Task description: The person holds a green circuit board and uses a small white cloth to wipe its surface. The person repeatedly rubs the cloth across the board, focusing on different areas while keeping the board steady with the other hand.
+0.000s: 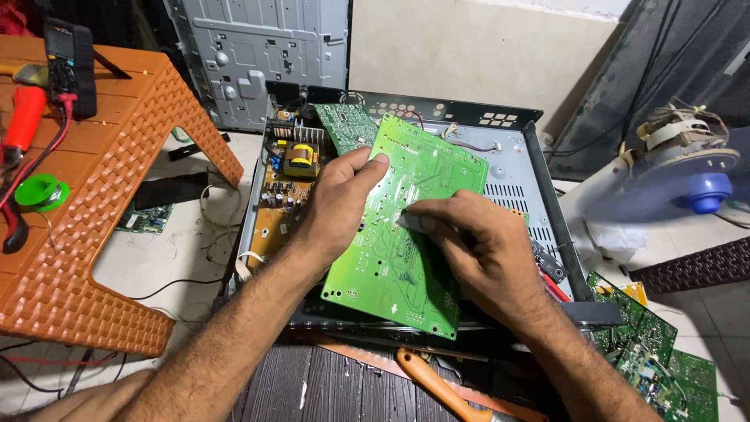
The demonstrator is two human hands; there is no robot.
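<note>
We hold a green board [406,227], solder side up and tilted, over an open metal chassis [512,144]. Our left hand [337,205] grips the board's left edge, thumb on top near the upper corner and fingers curled beneath. Our right hand [476,250] lies on the board's face, fingertips pressed together around a small pale object [409,222] against the surface; what it is we cannot tell. The board covers most of the chassis floor, and both forearms cross its near rim.

At 10 o'clock from the board, inside the chassis, sits a brown power board [287,191] with a yellow transformer [301,159]. At 11 o'clock a smaller green board [346,125] leans upward. At 12 o'clock a grey metal panel [258,55] stands against the wall. At 9 o'clock stands an orange stool [117,203] bearing a multimeter [70,62], a green solder spool [41,191] and red-handled tools [23,117]. At 3 o'clock a fan [687,168] lies on the floor. At 4 o'clock lie more green boards [648,344]. At 6 o'clock an orange handle [437,387] rests on dark planks [312,387].
</note>
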